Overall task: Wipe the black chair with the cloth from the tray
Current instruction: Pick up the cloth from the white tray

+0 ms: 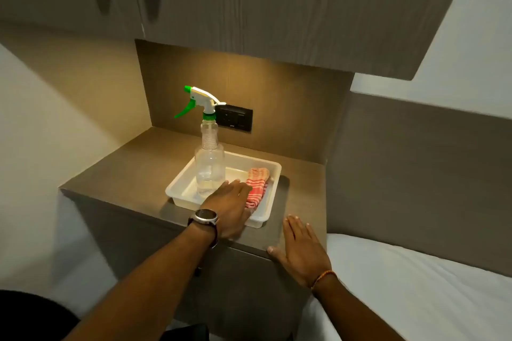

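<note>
A folded red-and-white checked cloth (258, 185) lies in the right half of a white plastic tray (273, 194) on a brown side table. My left hand (227, 207), with a watch on the wrist, reaches over the tray's front rim, fingers spread, fingertips at the cloth's left edge. It holds nothing. My right hand (300, 248) rests flat and open on the table's front right corner, to the right of the tray. A black rounded shape (30, 315) at the bottom left may be the chair; only a small part shows.
A clear spray bottle (209, 163) with a green and white trigger stands in the tray's left half, just behind my left hand. A black wall socket (235, 118) sits behind it. Cupboards hang overhead. A white bed (415, 291) lies to the right.
</note>
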Demonstrator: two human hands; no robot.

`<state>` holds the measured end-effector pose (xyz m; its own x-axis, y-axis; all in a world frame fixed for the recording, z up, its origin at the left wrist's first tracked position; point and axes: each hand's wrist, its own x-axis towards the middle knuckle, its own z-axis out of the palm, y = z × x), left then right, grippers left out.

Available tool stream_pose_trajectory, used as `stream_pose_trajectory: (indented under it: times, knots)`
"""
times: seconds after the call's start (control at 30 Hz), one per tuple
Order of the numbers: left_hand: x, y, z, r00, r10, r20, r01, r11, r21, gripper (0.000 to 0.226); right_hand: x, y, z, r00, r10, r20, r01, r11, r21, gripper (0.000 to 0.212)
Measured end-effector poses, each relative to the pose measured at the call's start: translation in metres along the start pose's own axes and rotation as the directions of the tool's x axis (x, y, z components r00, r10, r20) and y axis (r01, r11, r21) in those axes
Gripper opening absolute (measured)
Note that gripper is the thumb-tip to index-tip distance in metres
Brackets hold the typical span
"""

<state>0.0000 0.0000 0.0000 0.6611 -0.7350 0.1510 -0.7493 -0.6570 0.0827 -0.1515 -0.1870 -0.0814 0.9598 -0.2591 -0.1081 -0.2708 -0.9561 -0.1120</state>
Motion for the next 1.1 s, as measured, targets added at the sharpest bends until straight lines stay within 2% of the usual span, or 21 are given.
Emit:
stream_pose_trajectory:
  times: [0.07, 0.17, 0.3, 0.43, 0.53, 0.67, 0.8, 0.9, 1.1]
  knots:
    - [0.018, 0.003, 0.004, 0.999, -0.035, 0.018, 0.036, 0.996, -0.079, 0.060, 0.002, 0.003, 0.004, 1.000, -0.013, -0.028, 0.013, 1.000, 0.010, 0.116]
    - [0.044, 0.010, 0.006, 0.983, -0.109, 0.151, 0.138, 0.971, -0.195, 0.058, 0.007, 0.006, 0.010, 0.998, -0.023, -0.062, 0.022, 1.000, -0.015, 0.111]
    - [0.064, 0.013, 0.016, 0.953, -0.135, 0.272, 0.162, 0.984, -0.080, 0.061, 0.010, 0.008, 0.014, 0.999, -0.022, -0.040, 0.021, 1.000, -0.019, 0.114]
    - [0.080, 0.012, 0.025, 0.951, -0.172, 0.257, 0.182, 0.983, -0.015, 0.061, 0.013, 0.008, 0.017, 0.999, -0.019, -0.039, 0.019, 1.000, 0.003, 0.118]
    - [0.087, 0.009, 0.026, 0.952, -0.173, 0.253, 0.182, 0.983, -0.012, 0.051, 0.013, 0.009, 0.018, 0.999, -0.020, -0.040, 0.020, 1.000, 0.001, 0.120]
    - [0.082, 0.010, 0.025, 0.967, -0.213, 0.138, 0.224, 0.972, -0.067, 0.043, 0.013, 0.007, 0.018, 0.999, -0.020, -0.049, 0.020, 1.000, 0.001, 0.119]
    - [0.065, 0.002, -0.002, 0.968, -0.243, -0.060, 0.221, 0.941, -0.256, 0.041, 0.012, 0.007, 0.019, 0.996, -0.032, -0.078, 0.031, 0.999, -0.020, 0.116]
    - [0.047, -0.006, -0.035, 0.964, -0.228, -0.140, 0.180, 0.940, -0.289, 0.024, 0.012, 0.008, 0.020, 0.995, -0.036, -0.088, 0.034, 0.999, -0.024, 0.114]
    - [-0.014, -0.011, -0.075, 0.888, -0.243, -0.390, 0.107, 0.935, -0.339, 0.022, 0.008, 0.006, 0.015, 0.996, -0.032, -0.081, 0.032, 0.999, -0.001, 0.112]
